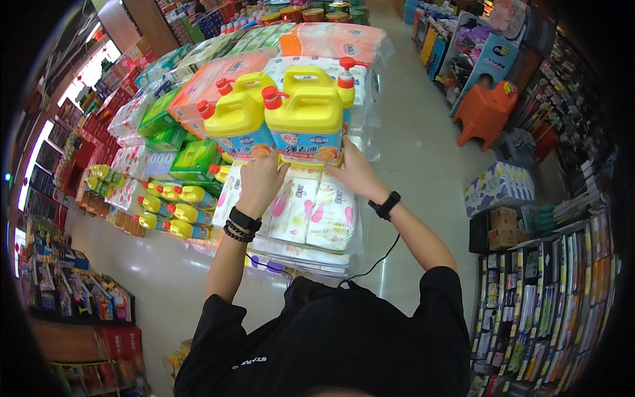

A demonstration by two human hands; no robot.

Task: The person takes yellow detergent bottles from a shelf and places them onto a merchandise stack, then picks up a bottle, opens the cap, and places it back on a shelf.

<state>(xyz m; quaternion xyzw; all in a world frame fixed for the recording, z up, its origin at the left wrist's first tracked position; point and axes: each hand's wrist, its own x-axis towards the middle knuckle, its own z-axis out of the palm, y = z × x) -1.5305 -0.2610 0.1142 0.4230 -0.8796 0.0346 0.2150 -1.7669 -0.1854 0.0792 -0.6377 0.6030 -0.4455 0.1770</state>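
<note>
A yellow detergent jug [304, 130] with a red pump top and a blue label stands upright at the front of a small group of jugs. My right hand [356, 169] grips its lower right side, thumb along the bottom front edge. My left hand [263, 179] is at its lower left corner, where some fingertips are hidden. Close on the left is a similar jug [237, 126], slightly tilted in view. More jugs stand behind, including one with a raised pump [346, 89]. Under them lie plastic-wrapped tissue packs [330, 213] with pink and green prints.
Orange tissue bundles [335, 39] lie behind the jugs. Green packs [196, 160] and several lying yellow bottles [188, 213] are at left. An orange plastic stool [486, 116] stands across the aisle floor [416, 149]. Stocked shelves [540, 302] line the right.
</note>
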